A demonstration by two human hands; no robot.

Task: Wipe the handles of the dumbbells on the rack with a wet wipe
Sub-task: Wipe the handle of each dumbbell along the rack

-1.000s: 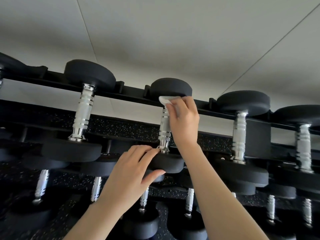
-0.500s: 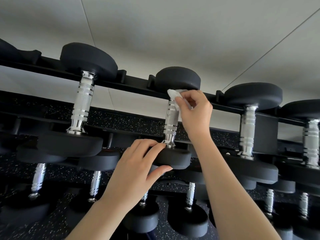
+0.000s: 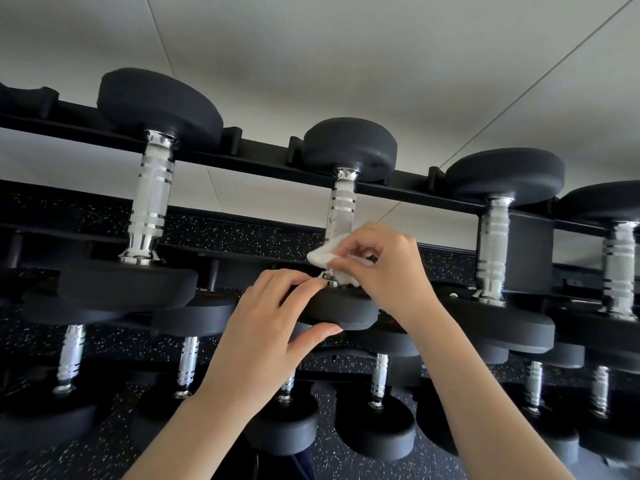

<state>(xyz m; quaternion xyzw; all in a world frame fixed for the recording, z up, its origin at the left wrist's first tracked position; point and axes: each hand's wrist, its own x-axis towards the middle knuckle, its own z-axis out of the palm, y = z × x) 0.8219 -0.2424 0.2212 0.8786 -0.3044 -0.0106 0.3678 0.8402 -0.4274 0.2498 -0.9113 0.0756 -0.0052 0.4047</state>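
Dumbbell handle (image 3: 341, 209) wiped top to base, nearly finished; right fingers (image 3: 356, 244) pinching wet wipe (image 3: 323, 258), left fingers (image 3: 291, 279) gripping the weight (image 3: 346, 310).

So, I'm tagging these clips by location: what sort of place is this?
Most likely a gym's free-weights area: black dumbbells with knurled chrome handles sit in rows on a tiered black rack, over what looks like speckled black rubber flooring.
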